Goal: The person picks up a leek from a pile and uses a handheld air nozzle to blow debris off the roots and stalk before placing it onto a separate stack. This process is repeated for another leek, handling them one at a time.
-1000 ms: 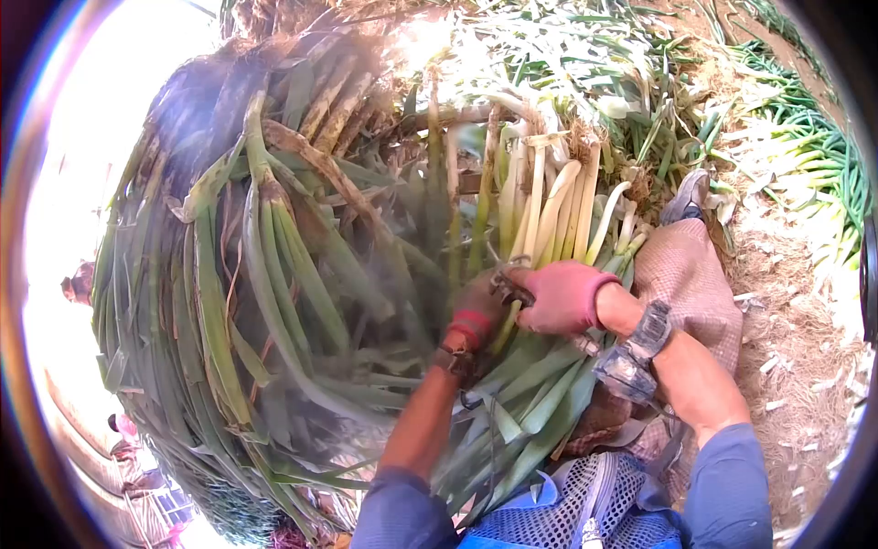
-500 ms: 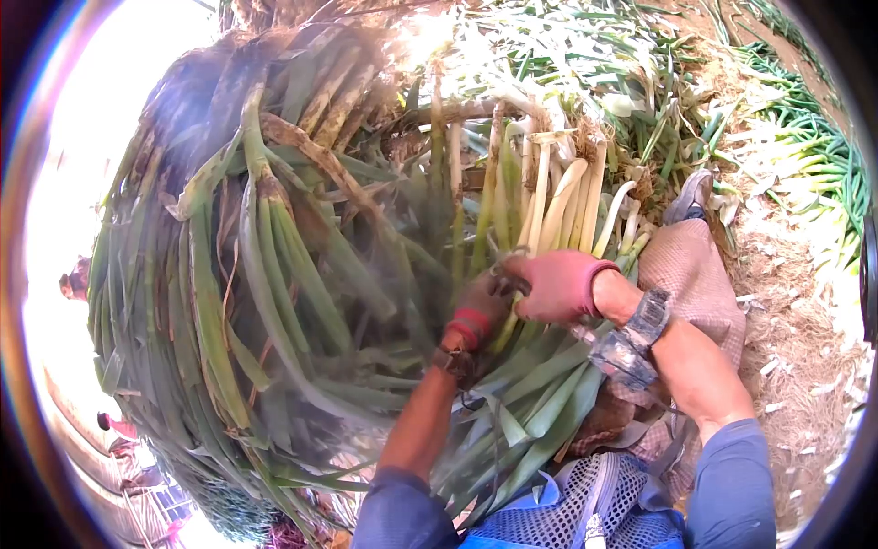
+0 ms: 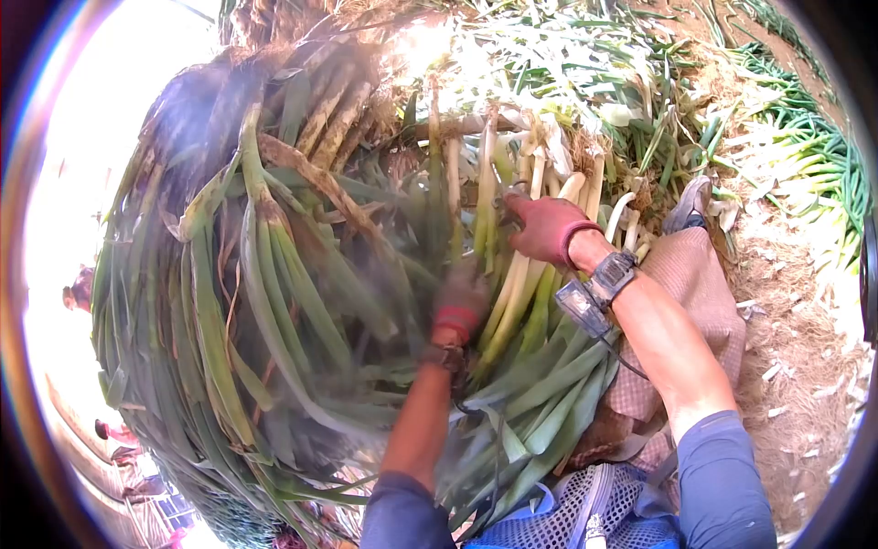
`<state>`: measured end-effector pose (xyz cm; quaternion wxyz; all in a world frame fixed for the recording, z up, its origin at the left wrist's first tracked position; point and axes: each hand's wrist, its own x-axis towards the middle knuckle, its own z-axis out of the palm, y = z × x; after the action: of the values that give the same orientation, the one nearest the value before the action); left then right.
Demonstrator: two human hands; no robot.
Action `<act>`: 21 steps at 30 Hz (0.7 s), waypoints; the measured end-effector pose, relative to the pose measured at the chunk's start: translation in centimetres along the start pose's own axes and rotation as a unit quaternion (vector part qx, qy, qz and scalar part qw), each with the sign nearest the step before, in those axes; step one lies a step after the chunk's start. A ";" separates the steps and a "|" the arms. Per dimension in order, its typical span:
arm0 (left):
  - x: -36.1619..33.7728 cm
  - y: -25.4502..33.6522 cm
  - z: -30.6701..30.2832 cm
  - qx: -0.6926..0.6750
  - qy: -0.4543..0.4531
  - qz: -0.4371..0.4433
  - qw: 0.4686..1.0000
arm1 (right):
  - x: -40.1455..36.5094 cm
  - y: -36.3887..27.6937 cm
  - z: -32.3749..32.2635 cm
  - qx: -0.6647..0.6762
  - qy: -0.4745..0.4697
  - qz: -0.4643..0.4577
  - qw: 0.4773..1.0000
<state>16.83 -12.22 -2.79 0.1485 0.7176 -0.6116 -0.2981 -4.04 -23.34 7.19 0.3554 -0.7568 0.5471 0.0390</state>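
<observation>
In front of me lies a loose row of long green onions, white stems pointing away and green leaves toward me. My right hand, in a red glove, reaches over the pale stems with its fingers closed around an onion stem left of the row. Lower and to the left, my left hand, also gloved, is at the onion stalks; a hazy smear on the picture blurs its fingers. Devices are strapped to both wrists.
A big heap of green onions fills the left side, with withered leaves on top. Cut leaves and trimmings lie beyond the row. On the right are a shoe, checked cloth and straw-strewn ground. More onions lie far right.
My right hand has moved up and away along the stems, apart from my left hand. My left hand has shifted slightly. More of the pale stalks now show between them.
</observation>
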 end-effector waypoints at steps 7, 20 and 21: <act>0.5 2.4 0.0 0.098 -0.039 -0.054 0.993 | 2.6 -0.2 -1.1 -0.006 0.043 0.039 0.998; 1.0 0.5 1.1 -0.005 0.005 -0.048 0.999 | 1.0 1.7 -1.5 0.035 0.070 0.025 0.997; 0.9 0.8 0.8 -0.018 0.005 -0.049 0.999 | -0.2 1.5 -1.7 0.058 0.029 0.019 0.998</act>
<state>15.81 -13.12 -3.18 0.1500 0.7457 -0.5690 -0.3124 -5.95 -24.40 7.87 0.3815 -0.7252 0.5732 -0.0083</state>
